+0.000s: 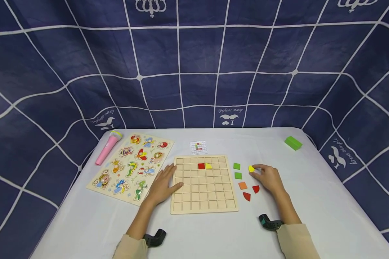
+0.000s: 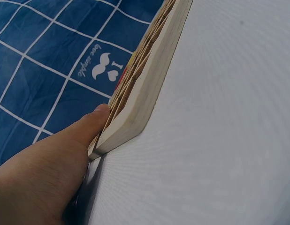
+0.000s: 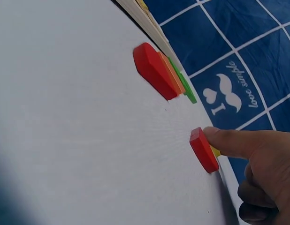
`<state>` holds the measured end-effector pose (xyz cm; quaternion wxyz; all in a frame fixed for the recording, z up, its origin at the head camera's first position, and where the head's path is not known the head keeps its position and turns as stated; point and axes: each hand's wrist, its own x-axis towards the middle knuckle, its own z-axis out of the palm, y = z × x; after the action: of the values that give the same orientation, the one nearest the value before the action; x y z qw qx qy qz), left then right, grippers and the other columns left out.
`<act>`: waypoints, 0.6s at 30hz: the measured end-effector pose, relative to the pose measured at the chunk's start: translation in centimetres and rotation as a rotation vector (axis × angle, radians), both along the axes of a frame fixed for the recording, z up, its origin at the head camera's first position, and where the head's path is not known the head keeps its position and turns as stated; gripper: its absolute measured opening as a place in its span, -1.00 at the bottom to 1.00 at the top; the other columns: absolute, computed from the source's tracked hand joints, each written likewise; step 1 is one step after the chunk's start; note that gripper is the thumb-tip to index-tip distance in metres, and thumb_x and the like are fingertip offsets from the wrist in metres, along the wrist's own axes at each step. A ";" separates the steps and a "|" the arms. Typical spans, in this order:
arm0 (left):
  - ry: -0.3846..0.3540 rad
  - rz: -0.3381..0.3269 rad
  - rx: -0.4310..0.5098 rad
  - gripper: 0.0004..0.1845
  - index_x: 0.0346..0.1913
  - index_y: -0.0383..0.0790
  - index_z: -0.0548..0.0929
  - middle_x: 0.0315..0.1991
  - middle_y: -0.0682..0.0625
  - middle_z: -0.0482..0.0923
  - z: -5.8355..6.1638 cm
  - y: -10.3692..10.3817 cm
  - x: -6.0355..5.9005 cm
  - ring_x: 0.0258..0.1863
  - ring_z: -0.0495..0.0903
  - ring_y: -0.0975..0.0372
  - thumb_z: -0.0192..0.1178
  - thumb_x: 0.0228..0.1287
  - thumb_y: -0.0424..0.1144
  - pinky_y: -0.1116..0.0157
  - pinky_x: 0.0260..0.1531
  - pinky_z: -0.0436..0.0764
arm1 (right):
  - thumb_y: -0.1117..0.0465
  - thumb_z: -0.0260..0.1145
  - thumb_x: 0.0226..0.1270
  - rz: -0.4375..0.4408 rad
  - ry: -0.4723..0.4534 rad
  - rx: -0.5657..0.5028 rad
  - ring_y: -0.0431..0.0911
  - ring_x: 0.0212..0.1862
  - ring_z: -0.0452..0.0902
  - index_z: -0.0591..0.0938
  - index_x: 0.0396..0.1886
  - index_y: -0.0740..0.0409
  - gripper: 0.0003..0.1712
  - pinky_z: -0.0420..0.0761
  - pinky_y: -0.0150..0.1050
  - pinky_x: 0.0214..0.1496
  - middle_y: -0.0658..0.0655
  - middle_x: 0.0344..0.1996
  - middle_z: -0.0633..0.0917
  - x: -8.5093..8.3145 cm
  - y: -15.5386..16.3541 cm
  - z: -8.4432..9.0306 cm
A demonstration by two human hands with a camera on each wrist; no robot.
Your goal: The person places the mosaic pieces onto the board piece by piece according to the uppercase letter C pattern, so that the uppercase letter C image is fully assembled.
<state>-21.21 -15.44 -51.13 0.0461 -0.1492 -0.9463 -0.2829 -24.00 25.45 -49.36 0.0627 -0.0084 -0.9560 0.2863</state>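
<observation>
A wooden grid board (image 1: 204, 205) lies on the white table, bearing a red square tile (image 1: 201, 166) and a yellow tile (image 1: 208, 166) side by side near its far edge. My left hand (image 1: 162, 185) rests at the board's left edge, fingers extended and thumb over the rim. To the right of the board, my right hand (image 1: 268, 178) pinches a small yellow piece (image 1: 251, 168) between thumb and index finger. Nearby lie two green squares (image 1: 238, 175), an orange square (image 1: 242, 185) and two red quarter-round pieces (image 1: 247, 196), which stand out in the right wrist view.
A small card (image 1: 199, 147) with a coloured grid pattern lies behind the board. At the left are an insect puzzle board (image 1: 116, 163) and a pink toy microphone (image 1: 108, 148). A green block (image 1: 293, 143) sits far right. Blue checked cloth (image 1: 197, 64) hangs behind the table.
</observation>
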 end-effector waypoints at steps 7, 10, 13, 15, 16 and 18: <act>-0.005 -0.005 0.021 -0.16 0.39 -0.23 0.18 0.39 -0.15 0.08 0.0 0.1 0.0 0.40 -0.05 0.02 0.14 0.17 0.19 0.07 0.35 -0.13 | 0.03 0.45 0.03 -0.019 -0.002 0.094 -0.05 -0.52 0.32 0.68 -0.15 0.19 -0.57 0.26 -0.27 -0.52 0.06 -0.68 0.43 0.7 -0.1 0.6; -0.007 -0.007 0.019 -0.16 0.39 -0.23 0.18 0.39 -0.14 0.08 0.0 0.2 0.0 0.40 -0.05 0.02 0.14 0.17 0.19 0.07 0.36 -0.13 | 0.03 0.46 0.02 -0.025 0.000 0.100 -0.05 -0.53 0.31 0.68 -0.16 0.19 -0.58 0.26 -0.27 -0.53 0.06 -0.68 0.44 0.6 -0.1 0.6; -0.005 -0.005 0.006 -0.15 0.40 -0.22 0.17 0.40 -0.14 0.07 0.0 0.1 -0.1 0.40 -0.05 0.02 0.12 0.18 0.21 0.08 0.36 -0.13 | 0.01 0.46 0.01 -0.028 0.028 0.103 -0.06 -0.56 0.29 0.67 -0.20 0.19 -0.58 0.24 -0.28 -0.56 0.05 -0.70 0.42 0.4 -0.2 0.4; -0.004 -0.003 0.003 -0.15 0.40 -0.21 0.17 0.40 -0.14 0.07 0.0 0.0 -0.1 0.40 -0.05 0.02 0.11 0.18 0.22 0.08 0.36 -0.13 | -0.01 0.46 0.00 -0.031 0.053 0.107 -0.06 -0.57 0.29 0.67 -0.22 0.19 -0.57 0.23 -0.28 -0.58 0.05 -0.72 0.42 0.2 -0.3 0.1; -0.003 -0.002 0.003 -0.15 0.40 -0.22 0.17 0.40 -0.14 0.07 0.0 0.0 -0.1 0.39 -0.04 0.02 0.11 0.18 0.22 0.08 0.36 -0.13 | -0.02 0.47 -0.01 -0.035 0.063 0.107 -0.06 -0.57 0.30 0.66 -0.23 0.19 -0.57 0.24 -0.28 -0.58 0.05 -0.72 0.43 0.1 -0.3 0.0; -0.005 -0.002 0.006 -0.15 0.40 -0.21 0.17 0.40 -0.14 0.07 0.0 0.0 0.0 0.40 -0.04 0.02 0.11 0.17 0.22 0.08 0.36 -0.13 | -0.03 0.47 -0.02 -0.038 0.081 0.104 -0.06 -0.58 0.30 0.66 -0.22 0.19 -0.54 0.24 -0.28 -0.59 0.06 -0.71 0.45 -0.1 -0.4 -0.1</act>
<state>-21.24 -15.45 -51.14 0.0436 -0.1495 -0.9455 -0.2860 -24.08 25.03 -49.51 0.1070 -0.0119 -0.9660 0.2350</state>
